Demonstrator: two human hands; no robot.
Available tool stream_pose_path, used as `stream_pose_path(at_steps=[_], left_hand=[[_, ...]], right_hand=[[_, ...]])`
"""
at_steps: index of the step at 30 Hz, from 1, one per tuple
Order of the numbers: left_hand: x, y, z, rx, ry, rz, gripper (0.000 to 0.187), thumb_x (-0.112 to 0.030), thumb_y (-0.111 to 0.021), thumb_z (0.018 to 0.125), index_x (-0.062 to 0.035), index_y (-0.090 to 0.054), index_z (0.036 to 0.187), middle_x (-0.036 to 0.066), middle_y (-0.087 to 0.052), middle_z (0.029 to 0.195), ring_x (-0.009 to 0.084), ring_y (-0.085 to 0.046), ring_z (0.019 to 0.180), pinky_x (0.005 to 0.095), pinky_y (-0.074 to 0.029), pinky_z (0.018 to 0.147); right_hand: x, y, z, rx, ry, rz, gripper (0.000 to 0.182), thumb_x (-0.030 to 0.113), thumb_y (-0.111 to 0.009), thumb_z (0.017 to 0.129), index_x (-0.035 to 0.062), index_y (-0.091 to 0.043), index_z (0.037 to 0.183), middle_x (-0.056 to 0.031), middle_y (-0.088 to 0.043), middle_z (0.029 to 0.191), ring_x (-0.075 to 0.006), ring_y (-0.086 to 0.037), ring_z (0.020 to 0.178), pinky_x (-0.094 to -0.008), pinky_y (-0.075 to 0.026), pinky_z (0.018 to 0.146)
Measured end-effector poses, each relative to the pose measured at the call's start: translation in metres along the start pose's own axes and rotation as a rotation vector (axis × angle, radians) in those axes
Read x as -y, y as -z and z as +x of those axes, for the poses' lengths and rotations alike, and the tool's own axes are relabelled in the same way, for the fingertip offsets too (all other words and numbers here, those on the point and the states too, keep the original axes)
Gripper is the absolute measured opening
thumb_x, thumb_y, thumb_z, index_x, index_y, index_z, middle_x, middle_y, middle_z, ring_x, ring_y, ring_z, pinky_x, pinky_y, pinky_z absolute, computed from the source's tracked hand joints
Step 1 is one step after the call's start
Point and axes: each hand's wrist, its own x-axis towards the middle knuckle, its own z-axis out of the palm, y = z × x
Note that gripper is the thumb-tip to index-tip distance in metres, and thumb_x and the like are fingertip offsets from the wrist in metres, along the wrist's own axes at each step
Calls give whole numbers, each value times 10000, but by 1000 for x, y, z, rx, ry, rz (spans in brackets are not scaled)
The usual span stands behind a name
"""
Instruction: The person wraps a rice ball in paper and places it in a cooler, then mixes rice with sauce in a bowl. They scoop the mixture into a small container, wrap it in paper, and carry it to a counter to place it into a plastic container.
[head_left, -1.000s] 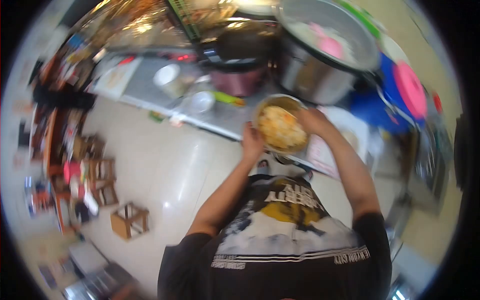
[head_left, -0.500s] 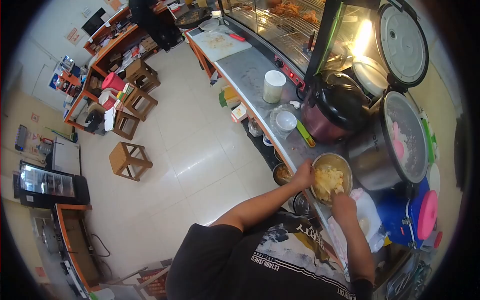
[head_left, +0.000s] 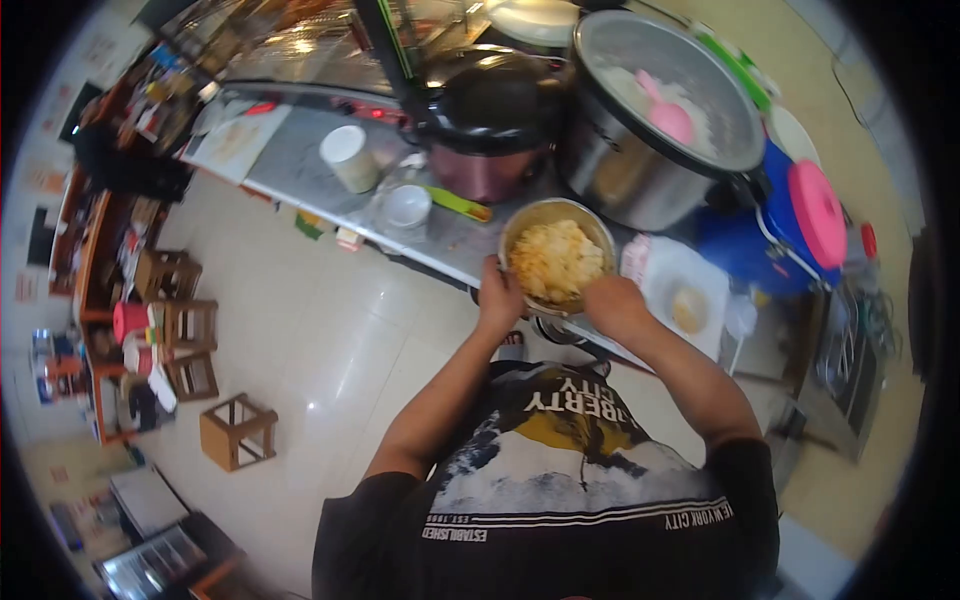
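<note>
A metal bowl (head_left: 533, 214) stands at the counter's near edge, with a pale yellow, crumbly food mixture (head_left: 558, 258) in it. My left hand (head_left: 501, 298) grips the bowl's left rim, thumb on top. Closed into a fist, my right hand (head_left: 617, 306) is at the bowl's lower right edge, beside the food; whatever its fingers hold is hidden. Behind the bowl lies a green-handled tool (head_left: 459, 203), next to a small white-lidded container (head_left: 408, 206).
A dark rice cooker (head_left: 490, 120) and a large steel pot (head_left: 625, 165) of rice with a pink scoop (head_left: 668, 118) stand behind the bowl. To the right are a white tray (head_left: 688, 275) and a blue cooler (head_left: 770, 225). A wooden stool (head_left: 237, 432) stands on the floor.
My view has turned right, so the bowl and counter appear further left and higher. Both hands stay at the bowl; the right one is at its edge rather than over the food.
</note>
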Motion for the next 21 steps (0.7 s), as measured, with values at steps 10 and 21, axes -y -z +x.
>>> stream_pose_path(at_steps=[10, 21], left_hand=[[-17, 5, -9, 51, -20, -23, 216, -70, -424, 1038, 46, -358, 1209, 178, -607, 882, 204, -640, 537, 303, -535, 408], [-29, 15, 7, 16, 41, -25, 234, -59, -413, 1036, 64, -358, 1227, 170, -594, 893, 219, -652, 539, 311, -554, 426]], right_hand=[[-51, 27, 43, -38, -372, 127, 169, 86, -586, 832, 60, -743, 891, -199, -723, 934, -373, -706, 889, -470, -559, 771], [15, -6, 27, -39, 68, 205, 398, 67, -549, 867, -58, -601, 1241, -237, -680, 1010, -358, -708, 850, -441, -582, 725]])
